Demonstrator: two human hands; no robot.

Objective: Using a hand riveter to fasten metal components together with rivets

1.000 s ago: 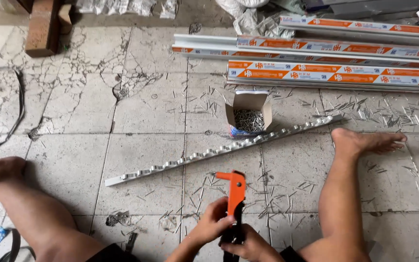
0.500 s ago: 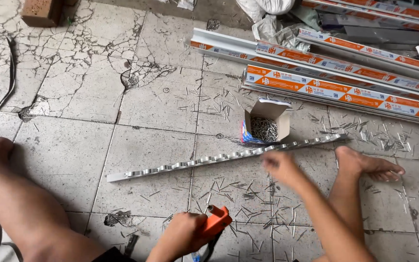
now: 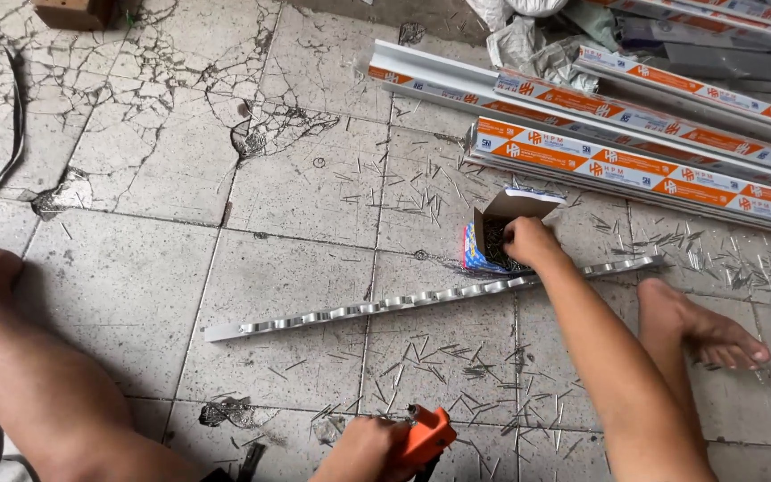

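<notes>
My right hand (image 3: 528, 243) reaches into a small open cardboard box (image 3: 503, 225) of small metal rivets, fingers bunched inside it. My left hand (image 3: 369, 448) grips an orange-handled rivet tool (image 3: 426, 437) low at the bottom edge. A long notched metal strip (image 3: 377, 307) lies across the tiled floor between the two hands, just in front of the box. My bare legs rest on the floor at left and right, the right foot (image 3: 707, 332) beside the strip's far end.
Long metal channels with orange and white labels (image 3: 635, 152) are stacked at the upper right. Spent rivet pins (image 3: 439, 357) litter the cracked tile floor. A black cable (image 3: 12, 134) curves at the far left, and a wooden block (image 3: 75, 12) lies at the top left.
My right hand left the rivet tool, moved forward over the strip and went into the box. My left hand kept the tool, which dropped toward the bottom edge. The view moved closer.
</notes>
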